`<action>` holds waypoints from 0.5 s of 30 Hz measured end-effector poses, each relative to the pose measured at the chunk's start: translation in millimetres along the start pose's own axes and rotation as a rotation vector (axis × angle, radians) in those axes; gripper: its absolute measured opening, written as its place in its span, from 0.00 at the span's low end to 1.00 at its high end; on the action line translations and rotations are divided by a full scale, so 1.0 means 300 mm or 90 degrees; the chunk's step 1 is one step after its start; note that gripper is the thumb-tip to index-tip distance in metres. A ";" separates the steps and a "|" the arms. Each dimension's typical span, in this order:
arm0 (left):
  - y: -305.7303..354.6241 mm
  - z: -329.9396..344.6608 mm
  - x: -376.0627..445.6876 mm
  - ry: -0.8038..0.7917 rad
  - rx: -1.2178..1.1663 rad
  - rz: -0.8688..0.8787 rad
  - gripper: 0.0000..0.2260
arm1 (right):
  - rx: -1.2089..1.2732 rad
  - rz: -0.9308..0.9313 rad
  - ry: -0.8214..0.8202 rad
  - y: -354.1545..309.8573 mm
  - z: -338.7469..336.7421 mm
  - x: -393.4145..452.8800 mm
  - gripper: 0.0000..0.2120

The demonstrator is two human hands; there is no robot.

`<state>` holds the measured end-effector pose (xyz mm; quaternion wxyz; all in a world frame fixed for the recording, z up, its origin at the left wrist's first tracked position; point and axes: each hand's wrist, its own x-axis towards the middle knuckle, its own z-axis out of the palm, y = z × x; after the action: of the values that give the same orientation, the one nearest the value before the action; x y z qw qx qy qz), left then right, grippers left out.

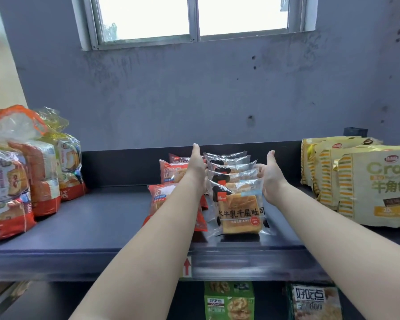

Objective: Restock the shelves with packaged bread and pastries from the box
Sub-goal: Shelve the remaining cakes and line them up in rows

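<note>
Two hands, left hand (197,163) and right hand (271,179), fingers straight, flank toast packets (237,199) row on top shelf (97,218). Step: squaring row. Next: draw hands back without tipping packets; box unseen.

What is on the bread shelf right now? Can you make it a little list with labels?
middle: row of clear toast packs, standing one behind another
left hand: flat against the row's left side
right hand: flat against the row's right side
beside row: red packs, on its left
far left: bread bags
far right: croissant bags
shelf: dark, below a window
</note>
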<state>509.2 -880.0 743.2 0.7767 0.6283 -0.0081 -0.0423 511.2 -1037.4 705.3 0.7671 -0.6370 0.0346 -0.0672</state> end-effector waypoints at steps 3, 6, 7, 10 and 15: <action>0.000 -0.002 0.036 -0.015 0.021 0.002 0.33 | -0.001 -0.005 -0.005 0.004 -0.011 0.014 0.40; 0.016 -0.006 0.075 -0.007 0.029 0.022 0.32 | -0.041 -0.019 0.031 -0.023 -0.035 0.055 0.41; 0.023 -0.007 0.085 -0.010 0.035 0.023 0.32 | -0.049 -0.023 0.041 -0.043 -0.037 0.068 0.41; 0.030 -0.006 0.128 0.025 0.045 0.039 0.30 | -0.066 -0.020 0.033 -0.087 -0.030 0.113 0.39; 0.041 0.011 0.183 0.022 0.098 0.025 0.31 | -0.101 0.021 0.013 -0.103 -0.004 0.172 0.40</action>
<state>564.4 -884.7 753.7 0.7267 0.6867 -0.0106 -0.0153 560.3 -1051.7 737.1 0.7149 -0.6944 0.0579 -0.0580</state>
